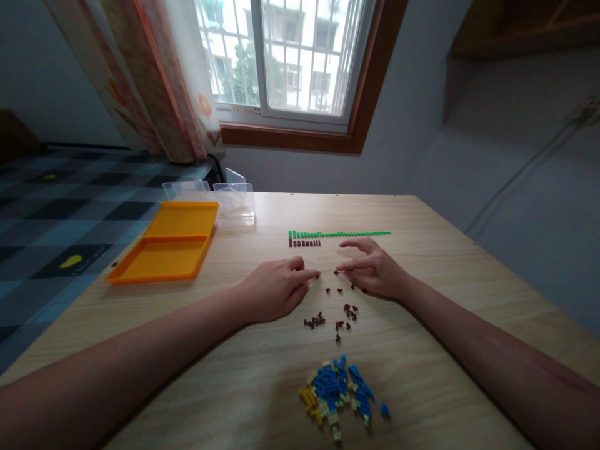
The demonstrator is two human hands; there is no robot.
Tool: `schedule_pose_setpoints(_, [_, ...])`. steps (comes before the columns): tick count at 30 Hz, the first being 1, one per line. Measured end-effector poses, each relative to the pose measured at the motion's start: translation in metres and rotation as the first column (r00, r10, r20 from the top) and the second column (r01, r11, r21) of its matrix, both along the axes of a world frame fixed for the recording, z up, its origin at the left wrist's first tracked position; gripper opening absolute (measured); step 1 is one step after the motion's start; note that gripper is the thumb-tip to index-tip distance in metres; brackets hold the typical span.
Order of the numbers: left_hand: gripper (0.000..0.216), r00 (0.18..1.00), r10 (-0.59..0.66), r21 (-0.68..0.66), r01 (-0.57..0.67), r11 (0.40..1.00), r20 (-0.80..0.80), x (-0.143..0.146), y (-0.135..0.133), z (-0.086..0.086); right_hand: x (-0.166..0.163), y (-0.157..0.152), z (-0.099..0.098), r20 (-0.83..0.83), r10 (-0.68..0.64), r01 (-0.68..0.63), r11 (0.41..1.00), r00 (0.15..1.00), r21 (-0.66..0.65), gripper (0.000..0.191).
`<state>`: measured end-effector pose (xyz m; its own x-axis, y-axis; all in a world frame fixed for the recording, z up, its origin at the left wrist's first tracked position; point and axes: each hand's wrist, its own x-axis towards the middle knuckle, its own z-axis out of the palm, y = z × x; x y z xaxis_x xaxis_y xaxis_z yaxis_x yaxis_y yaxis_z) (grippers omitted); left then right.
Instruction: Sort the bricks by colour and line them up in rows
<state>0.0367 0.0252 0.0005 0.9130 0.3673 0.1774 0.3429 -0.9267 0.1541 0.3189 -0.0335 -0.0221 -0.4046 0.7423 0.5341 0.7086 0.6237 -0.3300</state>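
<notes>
My left hand [279, 287] rests low over the table, index finger stretched out and the other fingers partly curled. Its fingertip touches a small dark brown brick [317, 276]. Across from it my right hand [375, 269] has its fingers apart, one fingertip beside another brown brick [336, 272]. Loose brown bricks lie nearer me, among them a left cluster [315, 321] and a right cluster [350, 311]. Beyond the hands runs a long row of green bricks [337, 234], with a shorter row of brown bricks [304, 243] just in front of it.
A pile of blue bricks [328, 384] mixed with yellow bricks [310, 400] lies at the near side of the table. An open orange case [164, 256] sits at the left, with clear plastic boxes [234, 203] behind it. A window [300, 62] is beyond the table.
</notes>
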Motion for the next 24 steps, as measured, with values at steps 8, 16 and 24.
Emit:
schedule_pose_setpoints(8, [0.039,1.000,-0.016,-0.030,0.017,0.999,0.023,0.001,0.000,0.001,0.000,0.009,-0.004,0.035,-0.047,0.046,0.999,0.998,0.020,0.007])
schedule_pose_setpoints(16, [0.037,0.999,-0.003,-0.016,0.003,1.000,0.038,-0.001,0.000,0.000,-0.013,0.059,-0.006,0.031,-0.211,0.211,0.977,0.977,0.025,0.004])
schedule_pose_setpoints(24, [0.038,0.999,-0.029,-0.058,0.031,0.998,0.042,-0.002,0.000,0.002,-0.011,0.068,-0.008,0.024,-0.224,0.223,0.974,0.974,0.029,0.005])
